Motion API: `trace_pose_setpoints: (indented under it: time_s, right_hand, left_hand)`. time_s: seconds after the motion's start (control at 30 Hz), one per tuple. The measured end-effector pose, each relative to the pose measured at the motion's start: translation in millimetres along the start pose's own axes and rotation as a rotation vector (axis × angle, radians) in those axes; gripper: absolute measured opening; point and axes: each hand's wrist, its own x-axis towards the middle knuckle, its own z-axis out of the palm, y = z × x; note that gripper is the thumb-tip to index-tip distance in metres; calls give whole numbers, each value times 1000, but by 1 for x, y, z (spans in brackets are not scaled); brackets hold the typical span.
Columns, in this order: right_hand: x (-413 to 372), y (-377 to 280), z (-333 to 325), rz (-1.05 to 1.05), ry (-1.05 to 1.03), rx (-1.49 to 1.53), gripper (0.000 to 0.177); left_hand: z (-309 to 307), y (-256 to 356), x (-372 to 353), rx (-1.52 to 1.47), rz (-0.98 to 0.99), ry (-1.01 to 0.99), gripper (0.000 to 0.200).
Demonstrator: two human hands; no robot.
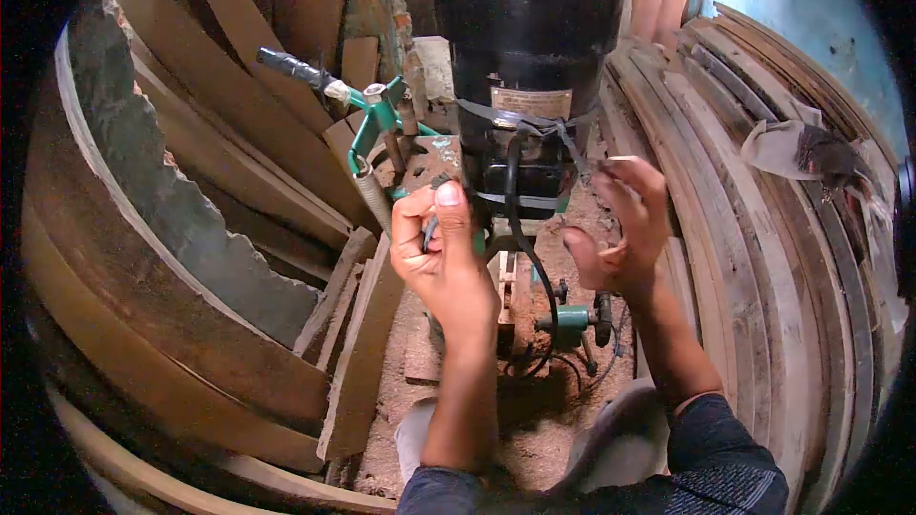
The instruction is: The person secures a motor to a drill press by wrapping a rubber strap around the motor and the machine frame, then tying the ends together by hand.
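Note:
In front of the machine's black motor, my left hand is closed, its thumb pressed on the fingers. A small dark piece pokes out above the thumb, and a grey bit shows between the fingers; its kind I cannot make out. My right hand is raised to the right of the motor, fingers curved and apart, with nothing visible in the grasp. A grey strap is tied round the motor below its metal plate, with a loose end hanging near my right fingers. A black cable runs down from the motor.
A green lever with a taped handle stands at left. Green clamp parts sit below on the sawdust-covered floor. Curved wooden boards lean at left, and more planks are stacked at right, a cloth on them.

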Motion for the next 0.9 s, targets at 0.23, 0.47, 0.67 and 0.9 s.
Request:
trace_pose_setpoints:
  time_s: [0.23,0.47,0.67,0.9]
  right_hand:
    - [9,-8,23,-53,114,2,47]
    - [10,-15,35,34,212,166,36]
    - [-5,9,27,384,387,337,34]
    - [-8,5,24,662,298,428,30]
  left_hand:
    - [1,4,-2,-76,15,-4,15]
    - [6,7,1,-98,38,32,13]
    - [7,9,2,-79,61,-10,16]
    - [2,5,6,-38,128,-11,15]
